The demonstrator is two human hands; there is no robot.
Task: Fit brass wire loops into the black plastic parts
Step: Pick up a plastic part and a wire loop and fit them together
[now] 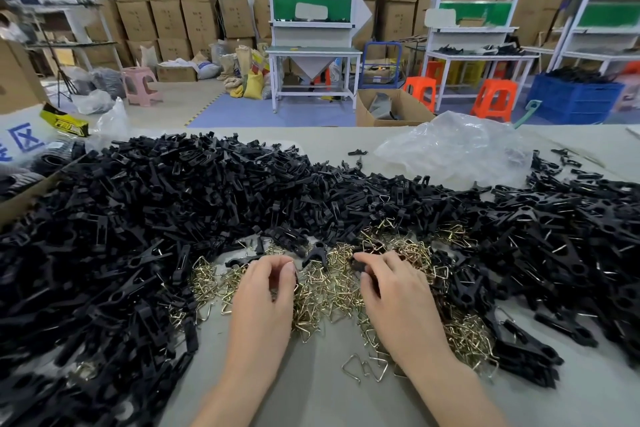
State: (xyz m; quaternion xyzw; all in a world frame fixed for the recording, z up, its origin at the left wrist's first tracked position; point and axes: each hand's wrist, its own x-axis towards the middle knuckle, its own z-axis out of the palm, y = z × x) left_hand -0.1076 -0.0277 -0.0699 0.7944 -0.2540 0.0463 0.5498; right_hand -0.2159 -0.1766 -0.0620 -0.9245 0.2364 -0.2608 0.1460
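Observation:
A heap of brass wire loops (pixel 332 291) lies on the table in front of me. Black plastic parts (pixel 173 204) are piled around it in a wide arc, to the left, behind and right. My left hand (pixel 266 295) hovers over the loops with its fingers curled; what it holds is hidden. My right hand (pixel 394 291) grips a black plastic part (pixel 360 265) between thumb and fingers above the loops. A forked black part (pixel 317 251) lies between my two hands.
A crumpled clear plastic bag (pixel 450 146) lies at the back right of the table (pixel 311 392). A cardboard box edge (pixel 20 198) sits at the left. A few loose loops (pixel 363 366) lie near my right wrist. Workbenches, stools and cartons stand beyond.

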